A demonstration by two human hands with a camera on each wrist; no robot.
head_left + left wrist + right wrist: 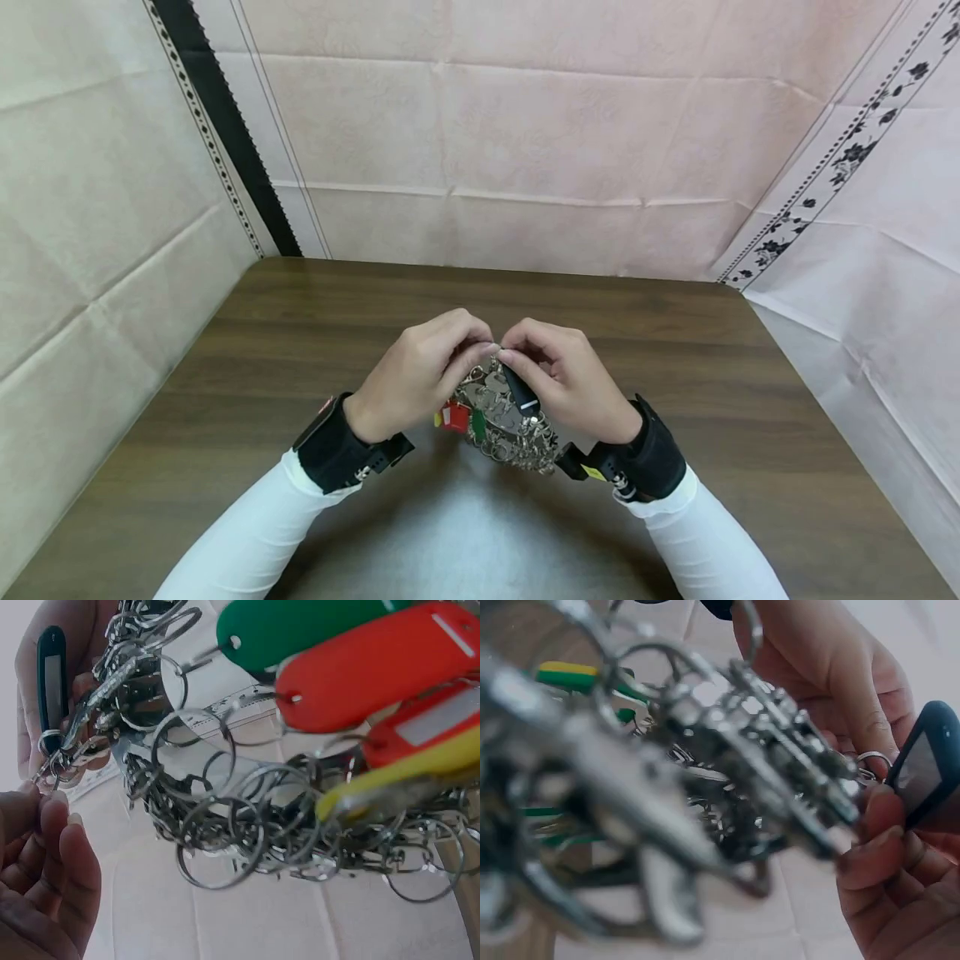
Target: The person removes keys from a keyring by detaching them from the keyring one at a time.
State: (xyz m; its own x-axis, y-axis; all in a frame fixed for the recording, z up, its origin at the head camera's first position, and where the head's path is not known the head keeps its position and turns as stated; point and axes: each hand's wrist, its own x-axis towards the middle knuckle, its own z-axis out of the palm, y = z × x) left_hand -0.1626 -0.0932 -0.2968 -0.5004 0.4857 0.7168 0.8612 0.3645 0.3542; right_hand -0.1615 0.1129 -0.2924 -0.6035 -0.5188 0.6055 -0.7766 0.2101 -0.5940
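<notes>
My left hand [423,375] and right hand [566,375] meet at the fingertips over the table. Between them hangs a large bunch of silver key rings and metal clasps [510,429]. With thumb and fingers, the left hand pinches the top of this bunch. The right hand pinches at the small split ring of a black key tag [522,392] with a pale label, which also shows in the left wrist view [52,690]. Green [300,634], red [367,667] and yellow [405,772] key tags dangle from other rings. Fingers partly hide the pinched spot.
A brown wood-grain table [300,333] lies under the hands. Pale patterned cloth [525,133] hangs behind it and down both sides. Black bands with cameras circle both wrists, close beside the hanging bunch.
</notes>
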